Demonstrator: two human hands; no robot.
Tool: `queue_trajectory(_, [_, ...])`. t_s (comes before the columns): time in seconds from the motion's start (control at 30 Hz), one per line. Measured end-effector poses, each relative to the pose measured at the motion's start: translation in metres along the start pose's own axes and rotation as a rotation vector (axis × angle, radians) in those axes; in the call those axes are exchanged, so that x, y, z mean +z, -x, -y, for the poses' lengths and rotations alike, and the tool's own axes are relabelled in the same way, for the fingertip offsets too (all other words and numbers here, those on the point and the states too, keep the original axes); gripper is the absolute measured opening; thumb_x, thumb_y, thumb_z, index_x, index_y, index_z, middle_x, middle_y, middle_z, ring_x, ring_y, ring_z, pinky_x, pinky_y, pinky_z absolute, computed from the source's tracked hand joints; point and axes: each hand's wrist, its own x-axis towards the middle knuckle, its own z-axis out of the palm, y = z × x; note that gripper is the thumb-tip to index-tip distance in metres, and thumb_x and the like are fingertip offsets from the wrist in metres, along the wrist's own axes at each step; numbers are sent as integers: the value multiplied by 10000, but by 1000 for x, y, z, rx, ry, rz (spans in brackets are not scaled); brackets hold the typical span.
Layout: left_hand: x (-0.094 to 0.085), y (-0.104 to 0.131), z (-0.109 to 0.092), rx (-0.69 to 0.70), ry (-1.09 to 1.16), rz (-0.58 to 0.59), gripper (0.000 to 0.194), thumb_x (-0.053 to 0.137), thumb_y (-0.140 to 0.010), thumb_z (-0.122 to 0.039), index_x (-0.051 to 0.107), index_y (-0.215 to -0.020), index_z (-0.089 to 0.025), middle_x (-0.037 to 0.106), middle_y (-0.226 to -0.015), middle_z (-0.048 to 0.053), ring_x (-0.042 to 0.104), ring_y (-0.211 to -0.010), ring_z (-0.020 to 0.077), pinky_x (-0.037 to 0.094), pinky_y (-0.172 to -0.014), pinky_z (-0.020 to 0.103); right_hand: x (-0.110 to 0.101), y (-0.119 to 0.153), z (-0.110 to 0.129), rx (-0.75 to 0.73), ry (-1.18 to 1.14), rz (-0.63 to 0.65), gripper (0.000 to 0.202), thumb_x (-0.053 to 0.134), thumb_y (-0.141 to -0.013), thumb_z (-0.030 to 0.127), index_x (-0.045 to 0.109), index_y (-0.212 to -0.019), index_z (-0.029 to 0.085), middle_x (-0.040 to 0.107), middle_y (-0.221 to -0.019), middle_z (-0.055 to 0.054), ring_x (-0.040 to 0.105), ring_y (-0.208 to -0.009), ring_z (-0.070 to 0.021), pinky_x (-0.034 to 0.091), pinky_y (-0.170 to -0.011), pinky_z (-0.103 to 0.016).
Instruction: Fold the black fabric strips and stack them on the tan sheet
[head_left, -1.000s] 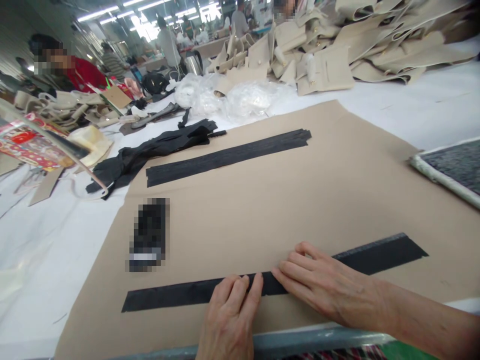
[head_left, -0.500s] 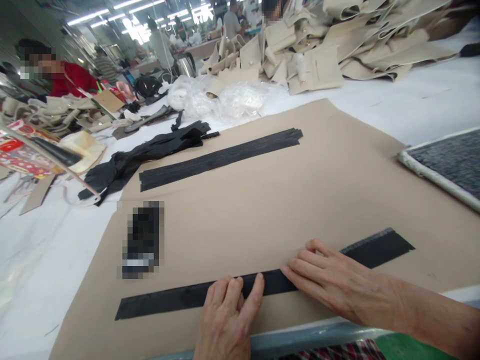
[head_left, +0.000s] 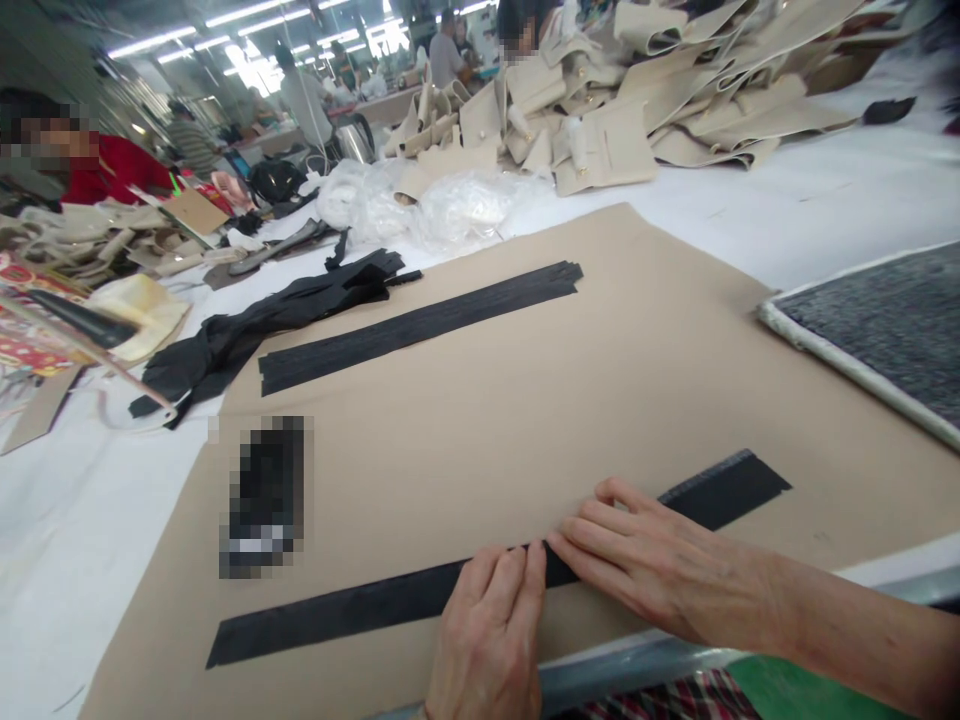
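Observation:
A long black fabric strip (head_left: 322, 608) lies across the near part of the brown sheet (head_left: 450, 430). My left hand (head_left: 491, 625) has its fingers drawn together, tips pinching the strip's upper edge near its middle. Just to the right, my right hand (head_left: 637, 550) bears on the same strip, its fingers bunched and their tips almost touching those of the left. The strip's right part shows a pale line along its far edge; its middle is covered by my hands. Farther back, a flat stack of black strips (head_left: 420, 325) rests on the sheet.
A pixelated dark object (head_left: 266, 500) lies left on the sheet. Behind are crumpled black fabric (head_left: 217, 350), clear plastic bags (head_left: 450, 205) and piled beige pieces (head_left: 600, 130). A grey, white-edged board (head_left: 885, 330) sits at right. A person in red (head_left: 116, 165) is at far left.
My left hand has slid right along the strip toward my right hand, its thumb now close against the fingers. The whole view has shifted slightly.

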Motion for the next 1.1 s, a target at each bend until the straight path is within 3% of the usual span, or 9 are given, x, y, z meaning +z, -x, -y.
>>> queue_trajectory(0.23, [2,1,3,47,-65,1,463,345,-831,-19,532,-1254,-36,617,-951,107,546,-877,212,515,-799,305,-4,11,-3,9,15,35,296,368,-956,83,586,-1157,74,574,-958,-80,491,-822,-193,375,-837,-398])
queue_trajectory(0.4, [2,-1,0,35,-124,26,507,336,-839,-10,541,-1295,-98,583,-962,90,534,-875,205,515,-790,307,-7,21,-6,27,26,52,292,383,-950,87,589,-1158,86,584,-972,-89,498,-820,-196,381,-845,-404])
queue_trajectory(0.57, [0,-5,-4,14,-178,66,558,364,-827,9,533,-1328,-171,547,-916,70,520,-823,190,515,-720,289,-12,27,-9,31,24,53,305,354,-955,82,596,-1140,89,591,-971,-93,507,-818,-197,390,-843,-401])
queue_trajectory(0.77, [2,-8,-5,33,-203,60,532,383,-828,-2,559,-1297,-182,539,-860,63,519,-750,182,494,-653,283,-17,39,-15,55,39,72,305,346,-973,91,592,-1153,112,597,-972,-88,517,-823,-191,381,-861,-396])
queue_trajectory(0.97, [5,-10,-4,72,-193,9,469,333,-872,-16,575,-1252,-148,620,-1076,90,565,-949,198,474,-798,296,-19,51,-18,75,-3,93,338,293,-1005,127,575,-1188,98,599,-958,-93,523,-816,-192,388,-838,-396])
queue_trajectory(1.1, [3,-15,-5,116,-156,66,468,316,-853,9,564,-1236,-94,652,-1037,65,573,-938,186,469,-821,277,-21,55,-19,84,13,31,307,355,-985,114,575,-1199,115,609,-965,-93,548,-843,-188,402,-863,-390])
